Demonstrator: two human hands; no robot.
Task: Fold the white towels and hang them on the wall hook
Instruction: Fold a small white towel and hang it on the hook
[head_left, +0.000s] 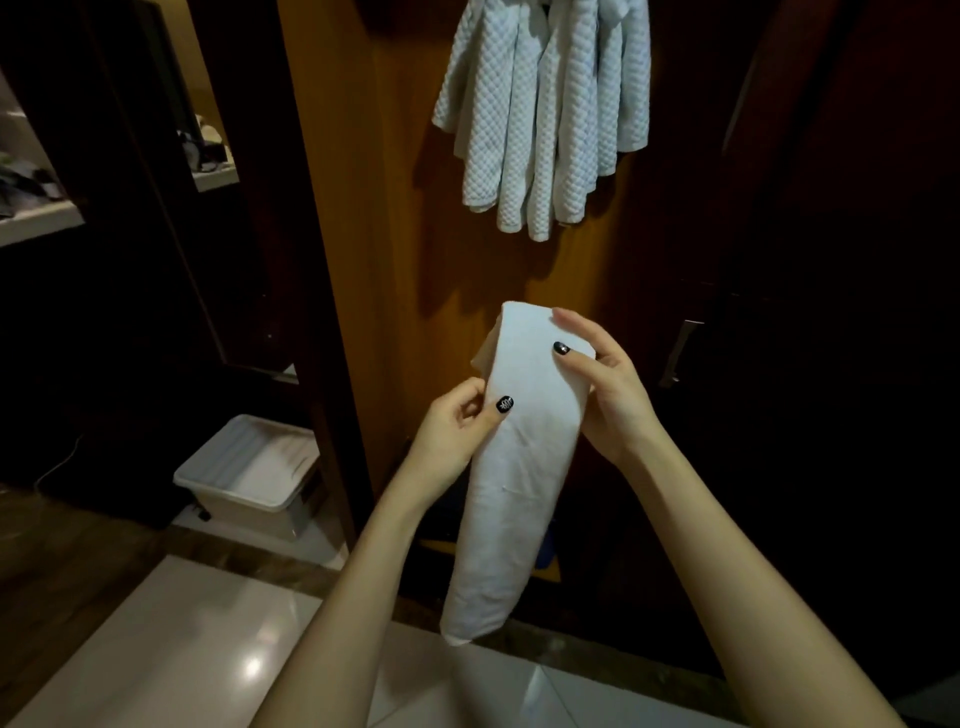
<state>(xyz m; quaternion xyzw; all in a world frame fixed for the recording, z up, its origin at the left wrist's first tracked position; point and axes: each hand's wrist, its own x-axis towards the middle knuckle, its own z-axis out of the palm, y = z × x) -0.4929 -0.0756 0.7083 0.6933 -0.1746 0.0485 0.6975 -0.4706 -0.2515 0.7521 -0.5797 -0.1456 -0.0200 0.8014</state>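
The towel (511, 467) I am handling is folded into a long, narrow strip and held upright in the air in front of me, with its top end raised toward the wall and its lower end hanging loose toward the floor (182, 649). My left hand (457, 421) pinches the strip's left edge partway down, thumb on the front and fingers curled at the edge. I judge this keeps the layers from sliding apart. My right hand (597, 384) grips the right side nearer the top, with the thumb pressed on the front face and the fingers wrapped behind, so the fold keeps its width while the weight hangs below. Holding it by the upper part lets the cloth straighten itself. The fold looks close to finished to me, and lifting it to the hook would come next. Directly above, well apart from my hands, the hanging towels (545, 114) drape in a bunch against the wood panel (384, 260). The hook itself is cut off by the top of the view, so I cannot tell how much room is left on it. Low on the left a white bin (249, 467) sits on the floor. A shelf (36, 218) with blurred clutter lies further left, and a door handle (678, 353) shows in the dark on the right.
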